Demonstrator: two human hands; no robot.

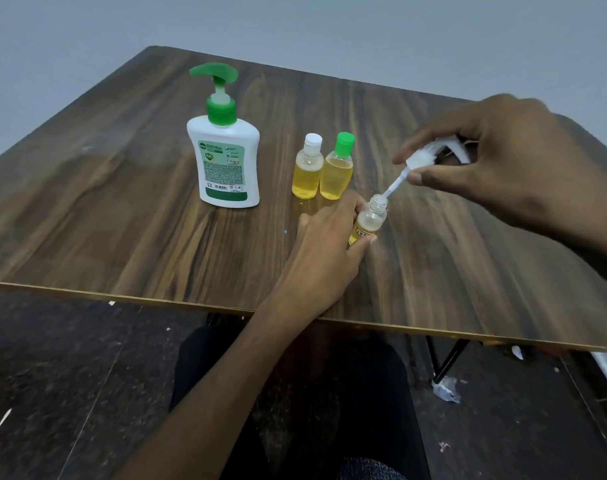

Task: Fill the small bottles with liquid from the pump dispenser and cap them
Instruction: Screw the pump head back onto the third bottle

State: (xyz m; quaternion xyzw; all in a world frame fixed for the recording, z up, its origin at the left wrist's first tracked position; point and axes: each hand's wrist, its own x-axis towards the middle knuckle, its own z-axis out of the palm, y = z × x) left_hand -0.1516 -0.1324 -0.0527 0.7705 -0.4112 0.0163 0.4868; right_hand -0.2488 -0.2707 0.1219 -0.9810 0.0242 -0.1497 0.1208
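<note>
While the left hand (pixel 324 244) is gripping a small open bottle (pixel 367 221) at centre frame, tilted w/ its mouth up-right, the right hand (pixel 502 164) is pinching a white spray-pump cap (pixel 420 157), its dip tube (pixel 393 187) reaching into the bottle's neck. Hands are sitting near each other, not touching. Two capped bottles, white-capped (pixel 308 168) & green-capped (pixel 337 168), both w/ yellow liquid, are standing side by side just left of the hands. A green-topped pump dispenser (pixel 224 140) is standing upright further left on the wooden worktop (pixel 122 188).
</note>
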